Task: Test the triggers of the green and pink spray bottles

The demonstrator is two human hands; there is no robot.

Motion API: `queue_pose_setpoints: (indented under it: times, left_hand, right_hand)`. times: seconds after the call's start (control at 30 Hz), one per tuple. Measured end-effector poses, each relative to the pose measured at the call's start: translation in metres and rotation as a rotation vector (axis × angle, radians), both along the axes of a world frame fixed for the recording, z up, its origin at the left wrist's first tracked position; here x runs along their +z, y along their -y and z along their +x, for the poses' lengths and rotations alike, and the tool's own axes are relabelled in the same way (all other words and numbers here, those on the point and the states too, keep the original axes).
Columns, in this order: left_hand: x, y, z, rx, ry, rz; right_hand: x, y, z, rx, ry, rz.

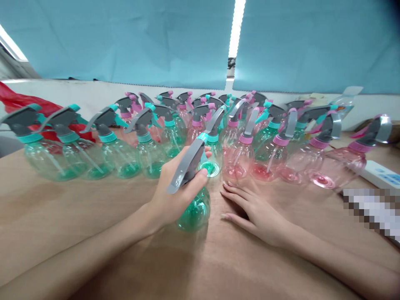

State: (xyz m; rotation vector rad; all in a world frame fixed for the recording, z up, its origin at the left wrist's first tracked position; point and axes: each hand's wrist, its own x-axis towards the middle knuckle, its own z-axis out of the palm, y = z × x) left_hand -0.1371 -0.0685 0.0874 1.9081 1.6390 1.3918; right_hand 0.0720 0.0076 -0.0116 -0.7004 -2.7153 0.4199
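Observation:
A green see-through spray bottle [195, 212] with a grey trigger head is in the grasp of my left hand [175, 187], whose fingers wrap round its neck. My right hand [259, 212] lies flat on the wooden table [131, 258] just right of it, fingers stretched out and holding nothing. Past my right fingertips stands a pink spray bottle [237, 160]. Directly behind the held one is another green spray bottle [214, 156]. The underside of the held bottle is near the tabletop; I cannot tell whether it touches.
Several green spray bottles [125, 158] stand in a row at the left, several pink ones [292, 164] at the right, with mixed ones behind. Red plastic [34, 100] lies at far left. A white device with blue buttons [384, 173] sits at right. A blue sheet [140, 41] hangs behind.

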Motion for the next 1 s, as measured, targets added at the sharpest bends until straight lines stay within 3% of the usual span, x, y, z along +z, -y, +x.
queue_pose_setpoints:
  times: [0.77, 1.0]
  left_hand:
    - [0.0024, -0.0002, 0.0002, -0.001, 0.02, -0.035]
    - [0.0087, 0.0031, -0.0031, -0.059, 0.038, -0.134]
  right_hand:
    - [-0.0002, 0.0007, 0.0, 0.003, -0.05, -0.023]
    - [0.0007, 0.0006, 0.0009, -0.008, -0.029, -0.029]
